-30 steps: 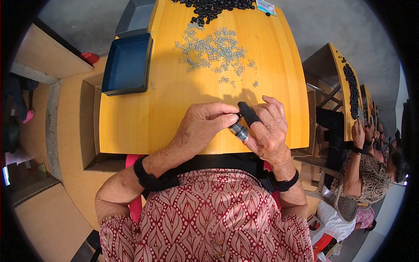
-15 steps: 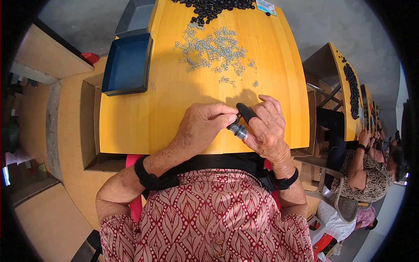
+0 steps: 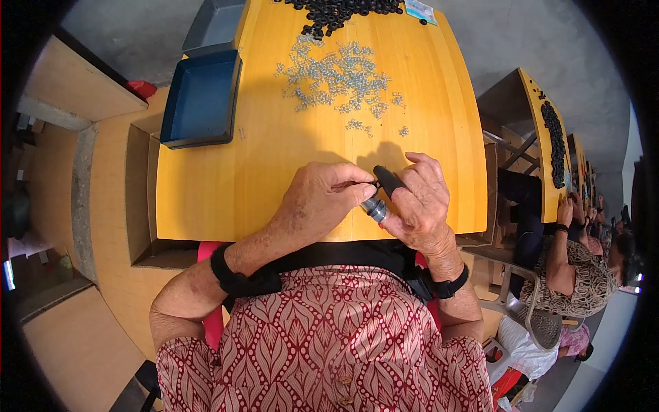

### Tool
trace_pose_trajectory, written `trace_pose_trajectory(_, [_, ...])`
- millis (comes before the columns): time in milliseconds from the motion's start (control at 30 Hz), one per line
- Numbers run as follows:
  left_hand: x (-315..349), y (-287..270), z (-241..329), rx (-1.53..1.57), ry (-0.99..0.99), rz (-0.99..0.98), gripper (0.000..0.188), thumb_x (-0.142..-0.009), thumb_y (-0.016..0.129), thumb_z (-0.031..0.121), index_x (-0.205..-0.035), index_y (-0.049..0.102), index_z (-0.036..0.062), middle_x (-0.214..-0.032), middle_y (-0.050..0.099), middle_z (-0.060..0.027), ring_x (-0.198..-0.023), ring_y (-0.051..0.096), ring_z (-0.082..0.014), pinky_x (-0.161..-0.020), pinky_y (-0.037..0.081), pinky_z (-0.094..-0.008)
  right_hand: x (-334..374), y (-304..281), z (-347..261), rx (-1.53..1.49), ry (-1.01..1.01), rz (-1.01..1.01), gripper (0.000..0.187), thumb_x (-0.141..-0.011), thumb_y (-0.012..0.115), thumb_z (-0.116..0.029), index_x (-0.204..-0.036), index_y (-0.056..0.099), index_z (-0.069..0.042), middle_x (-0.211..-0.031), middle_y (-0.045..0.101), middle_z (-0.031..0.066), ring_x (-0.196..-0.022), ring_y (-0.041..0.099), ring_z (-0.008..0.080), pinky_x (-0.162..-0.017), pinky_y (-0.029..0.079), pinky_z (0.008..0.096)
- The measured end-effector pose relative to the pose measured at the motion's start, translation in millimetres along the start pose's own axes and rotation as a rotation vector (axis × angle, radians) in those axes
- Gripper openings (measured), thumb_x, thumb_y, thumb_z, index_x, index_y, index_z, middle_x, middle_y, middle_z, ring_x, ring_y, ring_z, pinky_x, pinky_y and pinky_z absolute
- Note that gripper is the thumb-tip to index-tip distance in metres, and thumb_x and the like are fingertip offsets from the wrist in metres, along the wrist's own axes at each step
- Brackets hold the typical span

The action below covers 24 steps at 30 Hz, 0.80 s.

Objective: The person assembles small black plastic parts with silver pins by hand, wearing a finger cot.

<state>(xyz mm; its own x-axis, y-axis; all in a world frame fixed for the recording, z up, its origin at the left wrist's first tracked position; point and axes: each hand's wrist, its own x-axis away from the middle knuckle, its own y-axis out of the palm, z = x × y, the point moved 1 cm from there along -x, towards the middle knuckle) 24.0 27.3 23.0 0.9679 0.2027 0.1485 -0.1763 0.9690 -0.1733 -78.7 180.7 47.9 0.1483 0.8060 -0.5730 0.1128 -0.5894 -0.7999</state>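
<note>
My left hand (image 3: 319, 192) is closed in a pinch, thumb and forefinger together on a small black part (image 3: 377, 184), mostly hidden by the fingertips. Close against it on the right is my right hand (image 3: 420, 199), its covered forefinger and thumb curled around the same part. A black finger cover (image 3: 389, 180) sits on the right forefinger. Grey and clear wrapping (image 3: 375, 208) covers the right thumb. Both hands hover over the near edge of the yellow table (image 3: 268, 165). Beyond them lies a spread of small shiny metal springs (image 3: 340, 75).
Black ring-like parts (image 3: 329, 14) are heaped at the table's far edge, beside a small printed packet (image 3: 420, 12). A dark blue tray (image 3: 200, 103) and a grey tray (image 3: 216, 27) stand at the left. On the right, another person (image 3: 573, 268) works at a neighbouring table.
Both hands stay together at nearly the same place. The right thumb and forefinger have shifted slightly, and the left fingertips have turned a little on the small part.
</note>
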Motion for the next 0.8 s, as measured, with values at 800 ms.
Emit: trace_pose_trajectory(800, [-3.3,-0.6,-6.5,0.101,0.016,0.03,0.015,-0.088,0.063,0.01,-0.093,0.067,-0.0025,-0.08,0.066,-0.0008,-0.077,0.059,-0.0073,-0.071,0.048,-0.0235,-1.6,10.2,0.4,0.02,-0.024,0.04,0.028,-0.064,0.076,-0.018,-0.069,0.057,0.001,-0.073,0.055,0.0122,-0.07,0.056,0.0298,-0.08,0.052,0.0495])
